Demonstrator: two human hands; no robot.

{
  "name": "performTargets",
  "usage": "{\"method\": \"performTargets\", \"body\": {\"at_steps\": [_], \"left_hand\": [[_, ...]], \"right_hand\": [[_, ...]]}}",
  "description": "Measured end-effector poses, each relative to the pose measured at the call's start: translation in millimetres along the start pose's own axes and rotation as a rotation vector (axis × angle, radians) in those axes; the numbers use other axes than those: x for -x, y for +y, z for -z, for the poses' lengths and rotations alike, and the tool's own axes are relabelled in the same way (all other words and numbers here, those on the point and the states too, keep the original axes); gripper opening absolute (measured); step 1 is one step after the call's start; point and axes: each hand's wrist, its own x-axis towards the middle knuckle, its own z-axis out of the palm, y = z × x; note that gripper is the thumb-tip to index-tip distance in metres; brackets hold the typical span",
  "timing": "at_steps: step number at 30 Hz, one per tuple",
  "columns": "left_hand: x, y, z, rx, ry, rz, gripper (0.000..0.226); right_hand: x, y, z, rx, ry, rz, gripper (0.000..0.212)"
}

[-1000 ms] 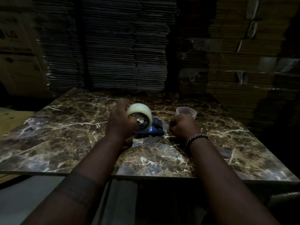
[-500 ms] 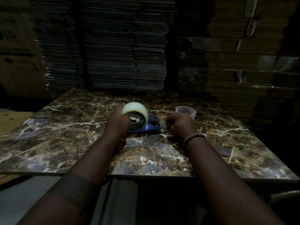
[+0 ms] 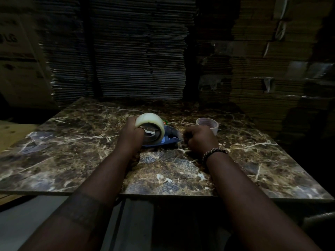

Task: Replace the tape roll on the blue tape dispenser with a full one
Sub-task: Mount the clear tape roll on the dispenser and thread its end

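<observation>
Two bare hands work at the middle of a marble-patterned table [image 3: 63,160]. Left hand [image 3: 130,136] grips the full tape roll [image 3: 150,127], fingers through its core, holding it on edge over the blue tape dispenser [image 3: 170,137], which lies flat on the table at the roll's 4 o'clock. Right hand [image 3: 200,140] is curled into a fist just beside the dispenser's right end; what it pinches, if anything, cannot be told. Near-empty tape roll [image 3: 207,124] sits at 1 o'clock from the right hand. Flattened cardboard stacks [image 3: 137,57] stand at 12 o'clock behind the table.
</observation>
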Motion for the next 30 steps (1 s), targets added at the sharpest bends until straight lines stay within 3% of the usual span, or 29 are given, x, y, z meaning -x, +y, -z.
{"method": "performTargets", "body": {"at_steps": [14,20,24,30], "left_hand": [[0,4,1,0.047,0.009,0.065,0.058],[-4,2,0,0.000,0.036,0.085,0.041],[-2,4,1,0.007,0.037,0.076,0.049],[4,10,0,0.020,0.034,0.093,0.060]], "right_hand": [[-7,3,-9,-0.049,0.005,0.042,0.045],[-5,3,-9,-0.129,-0.039,0.019,0.041],[-6,4,-11,-0.168,-0.062,0.030,0.043],[-10,11,-12,-0.251,-0.132,0.057,0.014]]}}
